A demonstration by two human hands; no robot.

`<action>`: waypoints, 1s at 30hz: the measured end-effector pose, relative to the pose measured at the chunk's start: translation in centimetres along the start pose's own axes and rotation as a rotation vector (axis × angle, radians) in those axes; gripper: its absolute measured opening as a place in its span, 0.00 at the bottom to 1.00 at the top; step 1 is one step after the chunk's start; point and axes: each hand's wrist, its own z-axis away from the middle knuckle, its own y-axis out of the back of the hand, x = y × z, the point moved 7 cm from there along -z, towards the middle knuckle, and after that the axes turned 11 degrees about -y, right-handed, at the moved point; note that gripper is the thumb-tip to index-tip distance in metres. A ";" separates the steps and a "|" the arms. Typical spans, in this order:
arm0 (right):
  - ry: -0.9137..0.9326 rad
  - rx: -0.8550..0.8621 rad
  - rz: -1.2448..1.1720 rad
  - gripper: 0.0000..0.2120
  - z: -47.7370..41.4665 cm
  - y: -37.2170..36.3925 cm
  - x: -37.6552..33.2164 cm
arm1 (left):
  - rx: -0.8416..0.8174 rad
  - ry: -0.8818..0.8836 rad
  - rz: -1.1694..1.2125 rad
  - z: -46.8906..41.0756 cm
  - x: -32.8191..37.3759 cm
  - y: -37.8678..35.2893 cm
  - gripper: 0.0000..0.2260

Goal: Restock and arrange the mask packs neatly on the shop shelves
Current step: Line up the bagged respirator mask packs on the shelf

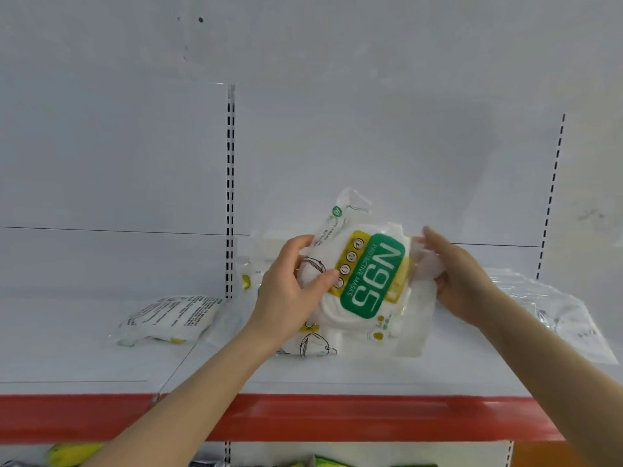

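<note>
So the person has the N95 mask pack point(371, 274) up in both hands, just above the white shelf point(337, 375). It's roughly mid-bay and turned so the green label reads sideways. The left hand point(290, 284) has its grip curled round the left end, with the thumb across the printed front. The right hand point(462, 281) pinches the loose clear film at the right end.

It looks soft, puffy and light: thin crinkly plastic over folded masks. It'll probably squash and sag rather than stay flat, and that film is likely slippery. The best hold is the padded body or both ends, not one floppy seal edge.

Room-wise, another pack point(313, 345) lies right beneath it. A back-printed pack point(168, 318) lies off to the left, past the slotted upright point(230, 197). A few clear packs point(556, 311) sit to the right, near the right wrist. There's open shelf in front, up to the red front strip point(303, 416). Set too close to that lip, a slick pack could slide off.
</note>
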 end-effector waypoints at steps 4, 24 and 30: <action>-0.052 -0.132 -0.176 0.30 0.2 0.8 1.2 | 0.246 0.162 0.204 0.5 -1.2 -0.4 0.16; -0.087 0.076 0.456 0.17 -3.2 4.6 0.1 | -0.636 -0.097 -0.897 3.9 -5.4 -1.2 0.27; -0.011 0.219 0.301 0.12 -3.8 5.6 0.6 | -0.667 -0.075 -0.945 3.7 -5.6 -1.4 0.25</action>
